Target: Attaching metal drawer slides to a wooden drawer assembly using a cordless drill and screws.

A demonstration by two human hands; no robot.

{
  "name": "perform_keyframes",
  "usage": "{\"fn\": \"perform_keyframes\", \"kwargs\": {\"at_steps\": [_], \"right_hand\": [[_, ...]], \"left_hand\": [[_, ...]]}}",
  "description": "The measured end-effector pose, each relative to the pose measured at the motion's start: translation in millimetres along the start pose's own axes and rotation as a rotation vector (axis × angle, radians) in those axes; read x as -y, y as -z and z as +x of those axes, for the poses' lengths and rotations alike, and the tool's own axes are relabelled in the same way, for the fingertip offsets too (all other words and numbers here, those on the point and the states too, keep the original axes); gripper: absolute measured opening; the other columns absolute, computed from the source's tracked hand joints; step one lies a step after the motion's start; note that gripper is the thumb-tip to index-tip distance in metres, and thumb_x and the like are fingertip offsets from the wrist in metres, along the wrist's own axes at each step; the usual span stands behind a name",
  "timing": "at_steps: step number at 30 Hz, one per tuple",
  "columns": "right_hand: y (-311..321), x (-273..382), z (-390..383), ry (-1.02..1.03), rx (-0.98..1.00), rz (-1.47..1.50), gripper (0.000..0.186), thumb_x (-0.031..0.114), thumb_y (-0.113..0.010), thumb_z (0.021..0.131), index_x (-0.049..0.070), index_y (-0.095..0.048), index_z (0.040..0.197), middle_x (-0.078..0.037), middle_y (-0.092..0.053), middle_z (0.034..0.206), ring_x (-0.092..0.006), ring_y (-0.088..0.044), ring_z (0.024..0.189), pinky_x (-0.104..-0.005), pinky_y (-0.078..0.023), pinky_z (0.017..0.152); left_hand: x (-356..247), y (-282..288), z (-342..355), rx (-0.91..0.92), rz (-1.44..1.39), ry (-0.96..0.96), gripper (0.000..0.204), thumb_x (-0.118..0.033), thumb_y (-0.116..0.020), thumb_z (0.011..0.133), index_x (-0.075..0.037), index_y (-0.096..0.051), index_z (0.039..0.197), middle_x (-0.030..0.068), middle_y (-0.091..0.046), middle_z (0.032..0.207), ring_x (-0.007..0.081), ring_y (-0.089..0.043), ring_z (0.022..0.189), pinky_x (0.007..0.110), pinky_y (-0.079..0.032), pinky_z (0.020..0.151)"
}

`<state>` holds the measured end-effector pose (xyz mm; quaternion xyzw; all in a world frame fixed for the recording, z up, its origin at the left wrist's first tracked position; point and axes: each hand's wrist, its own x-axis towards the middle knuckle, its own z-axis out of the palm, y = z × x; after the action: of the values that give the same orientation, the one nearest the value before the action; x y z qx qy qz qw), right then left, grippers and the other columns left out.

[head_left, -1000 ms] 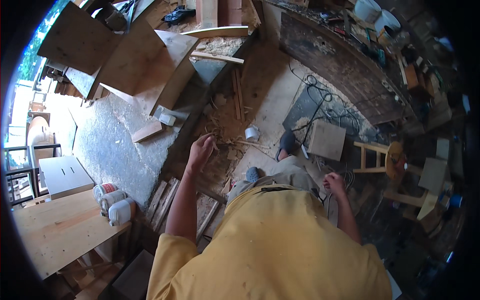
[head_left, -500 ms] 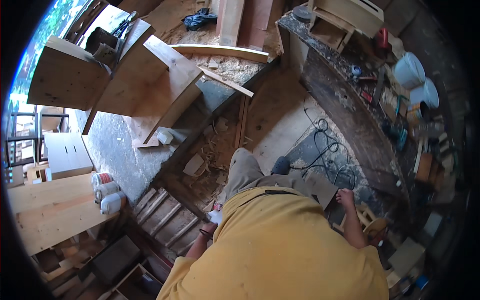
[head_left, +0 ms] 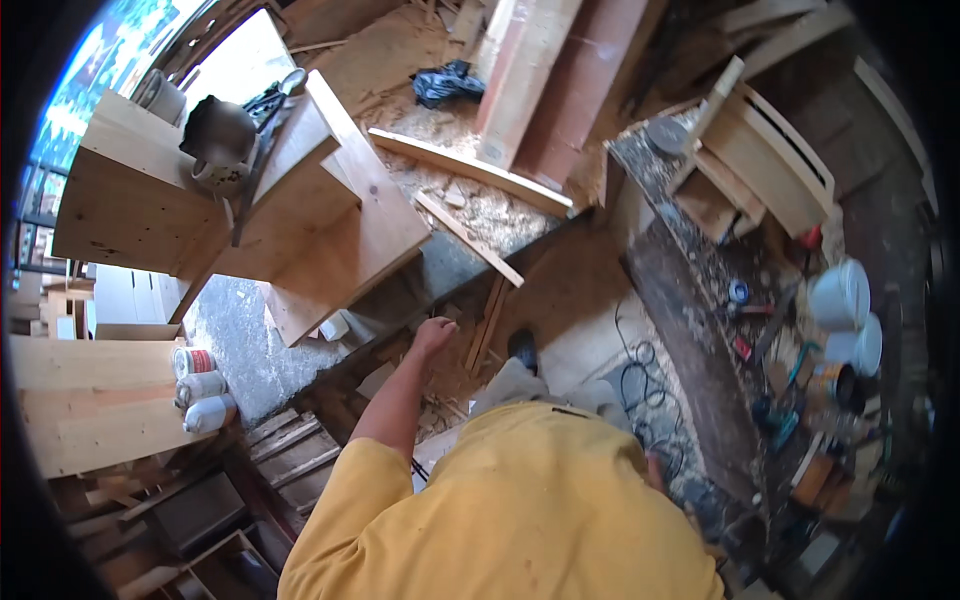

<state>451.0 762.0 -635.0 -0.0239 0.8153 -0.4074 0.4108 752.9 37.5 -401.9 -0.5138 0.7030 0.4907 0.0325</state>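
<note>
My left hand (head_left: 436, 334) is out in front of me with curled fingers and nothing visible in it, above the wood scraps and shavings near the edge of the grey ledge (head_left: 235, 305). Just beyond it is the plywood assembly (head_left: 350, 250), its panels angled over that ledge. My right hand (head_left: 654, 468) is mostly hidden beside my torso, its fingers unclear. A dark shoe (head_left: 522, 346) shows on the floor ahead of me, near long thin wooden strips (head_left: 486, 325) and a loop of black cable (head_left: 640, 380).
A cluttered dark workbench (head_left: 700, 400) runs along the right with white buckets (head_left: 838, 295), tools and a small wooden piece of furniture (head_left: 750, 170). Cans and jugs (head_left: 205, 410) stand by a plywood top (head_left: 90, 400) at the left. Long boards (head_left: 530, 80) lie at the back, above sawdust.
I have stepped forward and the view has turned, bringing the boards at the back nearer. My left hand has swung up from my side; my right hand has slipped mostly behind my torso.
</note>
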Motion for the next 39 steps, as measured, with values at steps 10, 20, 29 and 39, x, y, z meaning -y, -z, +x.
{"fn": "perform_keyframes", "kwargs": {"at_steps": [10,20,29,39], "right_hand": [[19.6,161.8,135.6,0.146,0.221,-0.541,0.01,0.012,-0.057,0.083,0.006,-0.061,0.076,-0.006,-0.061,0.066,-0.0141,-0.056,0.052,-0.0275,-0.045,0.047],[-14.1,503.4,159.3,-0.035,0.289,-0.282,0.013,0.011,-0.057,0.083,0.002,-0.061,0.075,-0.007,-0.062,0.065,-0.0144,-0.059,0.053,-0.0259,-0.045,0.046],[-34.9,508.1,187.4,0.148,0.348,-0.615,0.018,0.016,-0.063,0.086,0.003,-0.063,0.073,-0.006,-0.061,0.063,-0.0139,-0.057,0.053,-0.0299,-0.047,0.049],[-63.7,564.1,191.1,0.175,0.531,-0.811,0.029,0.022,-0.059,0.085,-0.002,-0.065,0.071,-0.008,-0.063,0.063,-0.0141,-0.057,0.058,-0.0327,-0.045,0.056]], "left_hand": [[-74.4,-46.9,-18.3,0.036,-0.074,-0.125,0.034,-0.031,-0.058,0.086,-0.005,-0.067,0.107,0.0177,-0.067,0.106,0.0327,-0.063,0.101,0.039,-0.049,0.089],[49.2,-84.4,-143.5,-0.159,0.079,0.411,0.035,-0.036,-0.058,0.084,-0.007,-0.071,0.099,0.0178,-0.069,0.099,0.033,-0.066,0.094,0.042,-0.05,0.083],[7.9,-158.5,-118.3,-0.034,-0.049,0.276,0.042,-0.04,-0.053,0.089,-0.005,-0.066,0.11,0.019,-0.067,0.105,0.0341,-0.065,0.098,0.041,-0.048,0.088],[-9.2,-86.2,-73.9,-0.293,-0.501,0.444,0.032,-0.025,-0.059,0.092,-0.001,-0.063,0.112,0.0034,-0.067,0.093,0.0129,-0.061,0.082,0.026,-0.049,0.072]]}}
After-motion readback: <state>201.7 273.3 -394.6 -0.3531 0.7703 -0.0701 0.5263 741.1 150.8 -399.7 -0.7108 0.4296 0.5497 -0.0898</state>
